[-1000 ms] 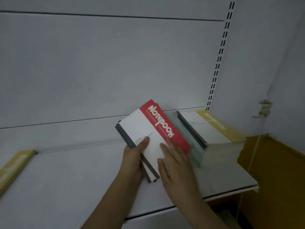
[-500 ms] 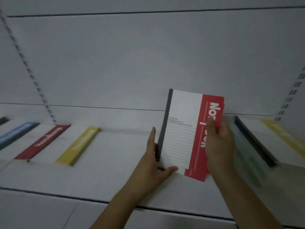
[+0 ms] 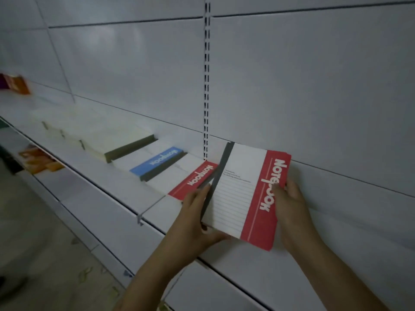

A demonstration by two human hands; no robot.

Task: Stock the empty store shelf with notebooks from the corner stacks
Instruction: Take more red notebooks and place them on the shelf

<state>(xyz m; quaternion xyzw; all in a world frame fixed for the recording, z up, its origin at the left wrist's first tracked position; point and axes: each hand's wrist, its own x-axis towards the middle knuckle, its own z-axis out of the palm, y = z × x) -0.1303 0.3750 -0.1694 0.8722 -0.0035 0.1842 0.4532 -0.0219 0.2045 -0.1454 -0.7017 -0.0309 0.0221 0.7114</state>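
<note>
Nearest, the left hand grips the dark spine edge and lower corner of a small stack of red notebooks, while the right hand pinches its red side, thumb on the cover, holding it tilted above the shelf. Beyond lie a red notebook, then a blue one. The loosely squared stack could fan apart or land askew over that red neighbour.

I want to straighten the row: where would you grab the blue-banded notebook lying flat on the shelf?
Pinch the blue-banded notebook at its near short edge, coming from the aisle side. That edge faces the white metal shelf's front, while neighbouring notebooks crowd both long sides.
</note>
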